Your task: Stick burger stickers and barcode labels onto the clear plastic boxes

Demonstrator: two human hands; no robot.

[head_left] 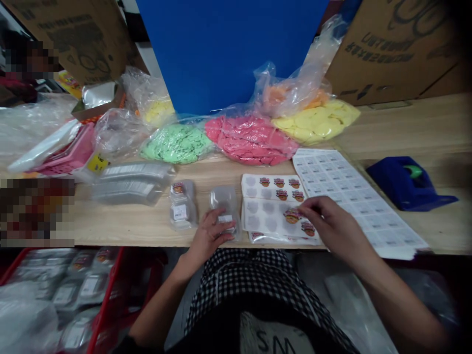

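A labelled case [181,205] lies on the table [140,223]. Just beside it, the left hand [210,236] clasps a clear case [224,200] at the table's front edge. The right hand [332,227] has its fingertips pressed together on a sticker [292,215] on the sticker sheet [263,216]. A label sheet [354,194] lies further right.

Left hand [209,235] holds case [224,200] (right hand [334,227], sticker [292,215]).
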